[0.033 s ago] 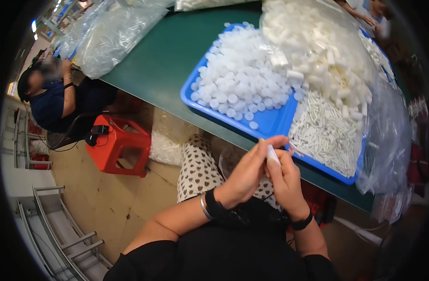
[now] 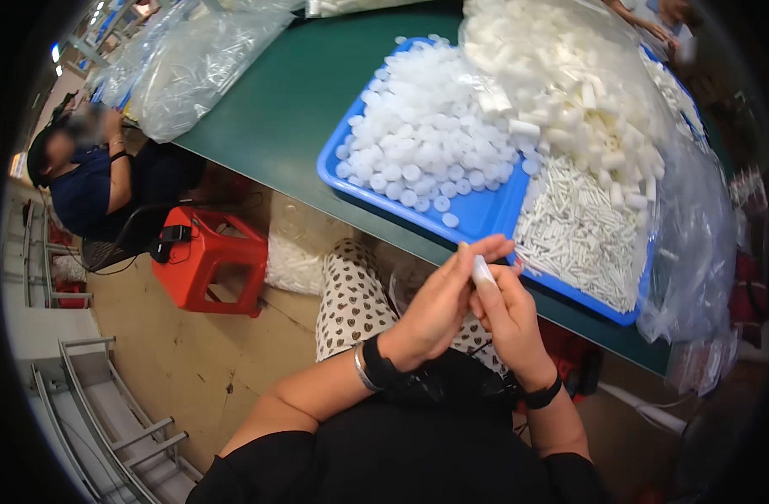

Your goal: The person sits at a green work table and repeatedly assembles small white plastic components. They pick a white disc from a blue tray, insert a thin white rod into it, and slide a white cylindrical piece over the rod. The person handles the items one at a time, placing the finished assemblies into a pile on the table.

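In front of my body, at the table's near edge, my two hands meet around a small white tube (image 2: 482, 272). My right hand (image 2: 514, 323) is closed on it, the thumb lying along its side. My left hand (image 2: 426, 315) presses in from the left, its thumb and fingers around the tube's upper end; the fingers' far side is partly hidden. Just beyond lies a blue tray (image 2: 478, 220). Its left part holds a heap of translucent white round caps (image 2: 426, 126); its right part holds many thin white rods (image 2: 577, 235).
A clear bag of white cylinders (image 2: 561, 76) rests over the tray's far side on the green table (image 2: 258, 126). More clear plastic bags (image 2: 208, 67) lie at the far left. A red stool (image 2: 212, 260) stands on the floor; another person (image 2: 90, 176) sits beyond it.
The view has shifted very slightly, so the tray and table appear a little higher and to the left. Both hands keep the same hold on the white tube.
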`<state>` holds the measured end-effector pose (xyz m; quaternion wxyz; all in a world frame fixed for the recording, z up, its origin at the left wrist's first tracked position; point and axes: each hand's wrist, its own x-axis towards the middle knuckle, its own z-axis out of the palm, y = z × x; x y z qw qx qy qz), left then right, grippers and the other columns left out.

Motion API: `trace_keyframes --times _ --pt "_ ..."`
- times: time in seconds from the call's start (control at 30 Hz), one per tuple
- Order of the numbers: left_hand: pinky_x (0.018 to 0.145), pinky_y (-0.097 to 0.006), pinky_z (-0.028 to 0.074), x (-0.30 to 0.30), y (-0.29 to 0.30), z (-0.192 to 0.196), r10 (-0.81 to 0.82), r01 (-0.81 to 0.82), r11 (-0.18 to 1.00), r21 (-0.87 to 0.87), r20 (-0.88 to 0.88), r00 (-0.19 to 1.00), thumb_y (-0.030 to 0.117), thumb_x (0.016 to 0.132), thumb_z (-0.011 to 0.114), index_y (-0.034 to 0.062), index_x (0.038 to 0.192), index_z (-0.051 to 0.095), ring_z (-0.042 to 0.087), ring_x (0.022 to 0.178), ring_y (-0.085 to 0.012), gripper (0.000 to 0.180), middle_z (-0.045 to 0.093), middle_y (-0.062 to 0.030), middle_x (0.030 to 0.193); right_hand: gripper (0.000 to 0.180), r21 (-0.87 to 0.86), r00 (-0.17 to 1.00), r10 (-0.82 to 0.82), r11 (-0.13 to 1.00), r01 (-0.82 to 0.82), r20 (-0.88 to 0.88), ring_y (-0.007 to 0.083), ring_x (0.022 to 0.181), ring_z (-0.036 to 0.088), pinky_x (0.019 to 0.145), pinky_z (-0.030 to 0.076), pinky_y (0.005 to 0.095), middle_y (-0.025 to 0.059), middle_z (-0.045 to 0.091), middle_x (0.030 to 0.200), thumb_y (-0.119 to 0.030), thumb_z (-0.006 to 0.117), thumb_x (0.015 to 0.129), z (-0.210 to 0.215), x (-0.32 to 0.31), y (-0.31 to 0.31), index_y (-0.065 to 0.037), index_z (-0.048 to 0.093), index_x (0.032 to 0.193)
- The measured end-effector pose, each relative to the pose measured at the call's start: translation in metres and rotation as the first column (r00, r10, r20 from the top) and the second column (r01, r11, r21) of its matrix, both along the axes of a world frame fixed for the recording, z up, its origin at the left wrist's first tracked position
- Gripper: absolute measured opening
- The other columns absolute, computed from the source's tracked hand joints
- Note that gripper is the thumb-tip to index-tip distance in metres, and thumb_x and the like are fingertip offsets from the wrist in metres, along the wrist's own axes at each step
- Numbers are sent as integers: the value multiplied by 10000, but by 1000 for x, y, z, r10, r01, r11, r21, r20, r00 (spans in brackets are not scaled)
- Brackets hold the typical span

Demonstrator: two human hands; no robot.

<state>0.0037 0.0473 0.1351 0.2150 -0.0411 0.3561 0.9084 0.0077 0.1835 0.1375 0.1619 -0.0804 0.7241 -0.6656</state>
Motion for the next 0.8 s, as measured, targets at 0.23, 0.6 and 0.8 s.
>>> trace_keyframes --times 0.23,0.6,0.8 --pt "1046 -417 449 -8 -6 -7 -85 74 988 133 84 993 475 1048 268 5 1430 381 465 1306 -298 616 474 -158 1416 374 -465 815 206 881 86 541 18 490 321 434 254 165 7 488 680 -330 410 1049 -2 -2 11 12 553 1098" --pt "935 -368 519 18 -5 -21 13 -11 990 -138 13 1000 323 1063 326 -2 1125 558 594 1137 -235 405 551 -161 1321 183 326 957 112 945 -20 -268 361 750 672 625 498 398 205 656 831 -165 524 983 -13 17 -6 8 538 1040" --pt "1045 -403 414 6 -48 -13 232 -265 927 -264 -149 961 325 1068 310 -4 1212 534 581 1157 -261 423 605 -167 1245 240 554 935 335 804 -216 -121 383 781 652 654 496 452 194 656 845 -228 595 951 -35 21 5 -20 541 1058"
